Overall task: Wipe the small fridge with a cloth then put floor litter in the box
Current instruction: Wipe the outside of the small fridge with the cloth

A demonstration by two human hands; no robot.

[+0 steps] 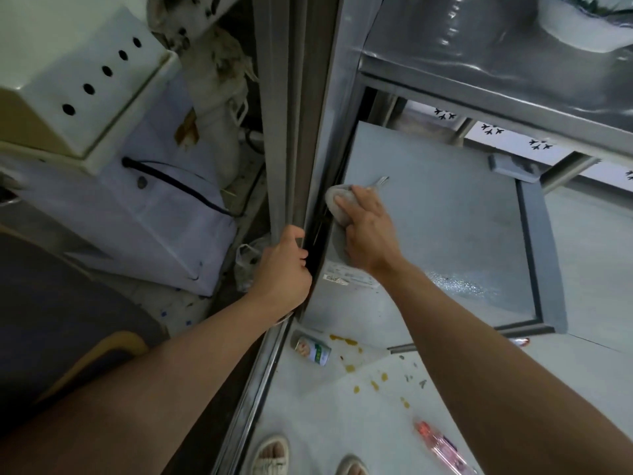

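Right hand (pixel 368 231) pressed wadded cloth (pixel 337 204) at small fridge (pixel 445 234) top's left edge; left hand (pixel 282 269) gripped door frame (pixel 291 132).

1. A cramped, untidy home utility corner beside a sliding-door frame (pixel 291 132).
2. A small grey fridge (pixel 445 234) sits under a metal shelf (pixel 496 84).
3. A can (pixel 311 350), a plastic bottle (pixel 442 443) and yellowish spills (pixel 349 344) litter the pale floor (pixel 582 269).

Pale floor (pixel 342 423) below my fingers has yellow stains (pixel 349 354), grey sliding door frame (pixel 294 114) just left, steel shelf (pixel 496 84) above.
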